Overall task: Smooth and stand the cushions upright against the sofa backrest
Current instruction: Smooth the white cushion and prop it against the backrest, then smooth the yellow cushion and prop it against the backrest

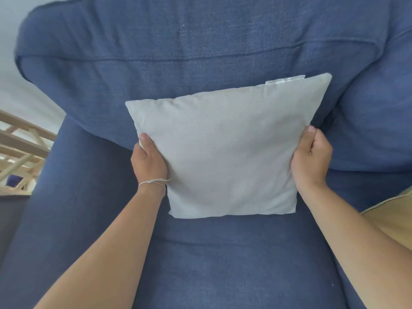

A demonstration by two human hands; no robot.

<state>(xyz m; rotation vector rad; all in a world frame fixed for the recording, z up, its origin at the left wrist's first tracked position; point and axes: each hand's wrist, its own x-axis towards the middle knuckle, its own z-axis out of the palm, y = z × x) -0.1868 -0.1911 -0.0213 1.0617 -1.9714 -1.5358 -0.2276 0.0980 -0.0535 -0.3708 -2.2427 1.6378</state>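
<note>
Cushions here mean mainly the pale grey cushion [225, 152], which stands on its lower edge on the blue seat [223, 264], its back against the sofa backrest [200, 63]. It is roughly square, so no long axis stands out; its broad face points toward the person, and its top edge slants up to the right, where a white label [285, 80] pokes out. The left hand [148, 162] grasps the left edge, thumb on the front; the right hand [311, 159] grasps the right edge the same way. The likely risk, as I judge it: let go while it sits tilted and the soft filling may slump, tipping the cushion forward or sideways. A tan cushion [392, 217] lies at the right edge, apparently not yet stood up.
</note>
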